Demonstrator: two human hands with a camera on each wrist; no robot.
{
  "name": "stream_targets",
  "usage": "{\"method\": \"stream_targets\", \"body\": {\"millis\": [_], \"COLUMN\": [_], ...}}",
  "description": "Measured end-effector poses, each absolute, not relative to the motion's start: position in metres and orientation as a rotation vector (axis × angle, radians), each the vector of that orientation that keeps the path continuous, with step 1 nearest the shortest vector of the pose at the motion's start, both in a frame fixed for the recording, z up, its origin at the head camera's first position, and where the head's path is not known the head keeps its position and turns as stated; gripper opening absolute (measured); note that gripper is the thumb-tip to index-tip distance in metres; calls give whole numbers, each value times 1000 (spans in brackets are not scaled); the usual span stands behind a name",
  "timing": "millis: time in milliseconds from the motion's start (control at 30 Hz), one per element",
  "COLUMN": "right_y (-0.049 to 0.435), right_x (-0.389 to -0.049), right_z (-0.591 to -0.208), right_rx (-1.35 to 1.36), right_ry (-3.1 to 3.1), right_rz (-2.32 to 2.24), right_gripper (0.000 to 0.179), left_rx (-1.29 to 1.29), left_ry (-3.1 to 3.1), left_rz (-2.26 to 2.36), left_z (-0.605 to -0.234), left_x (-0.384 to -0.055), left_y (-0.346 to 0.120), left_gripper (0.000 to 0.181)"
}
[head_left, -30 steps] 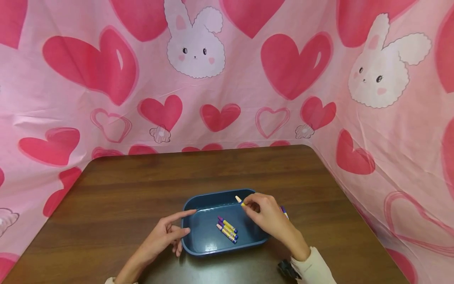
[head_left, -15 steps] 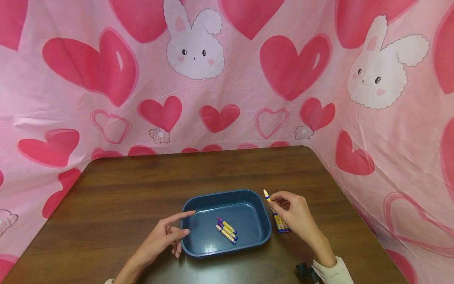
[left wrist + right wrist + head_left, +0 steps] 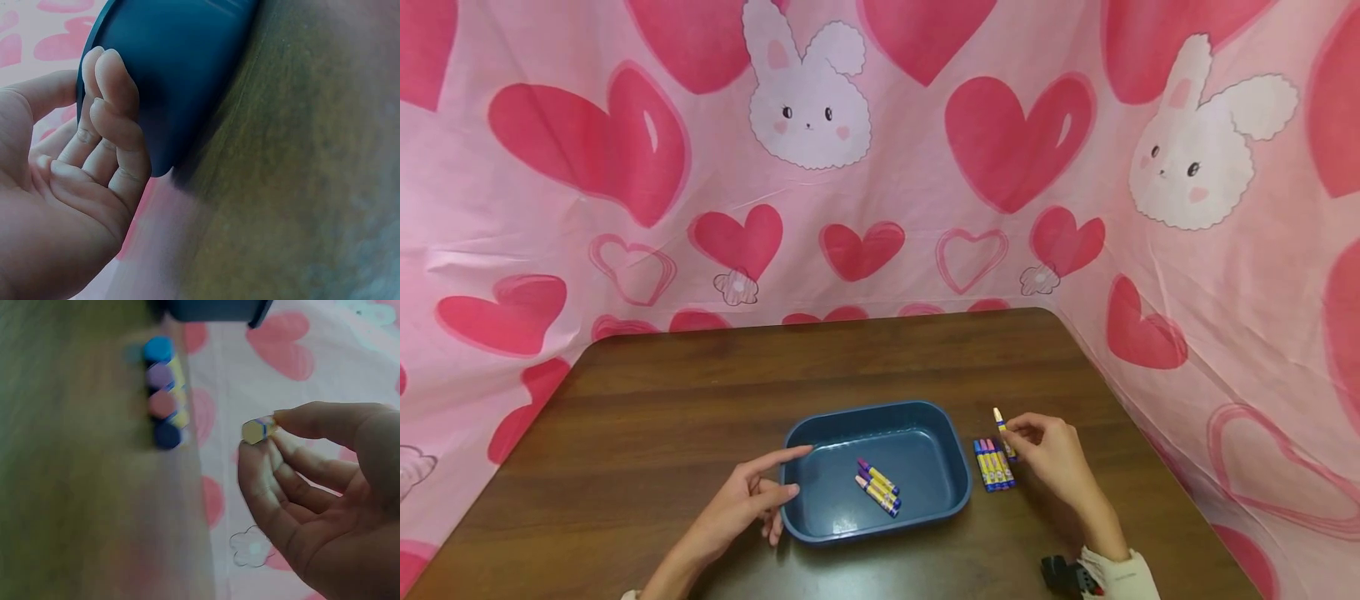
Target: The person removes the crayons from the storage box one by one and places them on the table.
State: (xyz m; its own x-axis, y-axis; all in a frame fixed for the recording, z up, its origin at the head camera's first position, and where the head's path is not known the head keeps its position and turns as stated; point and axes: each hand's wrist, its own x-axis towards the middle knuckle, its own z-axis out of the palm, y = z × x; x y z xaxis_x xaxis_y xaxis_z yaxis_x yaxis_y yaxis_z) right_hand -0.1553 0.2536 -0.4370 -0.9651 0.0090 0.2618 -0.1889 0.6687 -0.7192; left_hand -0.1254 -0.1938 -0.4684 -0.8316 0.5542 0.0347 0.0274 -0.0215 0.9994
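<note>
In the head view my right hand pinches a pale cream crayon with a yellow wrapper, tip pointing away, at the right end of a row of crayons on the table. The right wrist view shows the held crayon's end between thumb and fingers, off to one side of the row. My left hand holds the left rim of a dark blue tray, thumb over the rim, index finger reaching inside, other fingers curled at the outer wall. Inside lie three crayons, purple-tipped and pale-tipped.
The brown wooden table stretches out around the tray. Pink cloth with hearts and rabbits hangs behind the table and along its sides. A black device sits by the right wrist.
My right hand has moved right with the cream crayon, from above the tray out to the row of crayons, which now shows. The left hand stays at the rim.
</note>
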Motion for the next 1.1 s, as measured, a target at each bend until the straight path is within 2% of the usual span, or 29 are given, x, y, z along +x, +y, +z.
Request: {"method": "stream_targets", "body": {"millis": [600, 1100], "right_y": [265, 266], "right_x": [-154, -154], "right_z": [-458, -456], "right_rx": [-25, 18], "right_ry": [-2886, -2913], "right_rz": [1311, 1239], "right_gripper": [9, 9], "left_rx": [641, 617], "left_ry": [1879, 1884], "left_rz": [1904, 1904], "left_z": [-468, -468], "left_x": [-127, -127], "left_y": [-195, -194], "left_gripper": [53, 53]}}
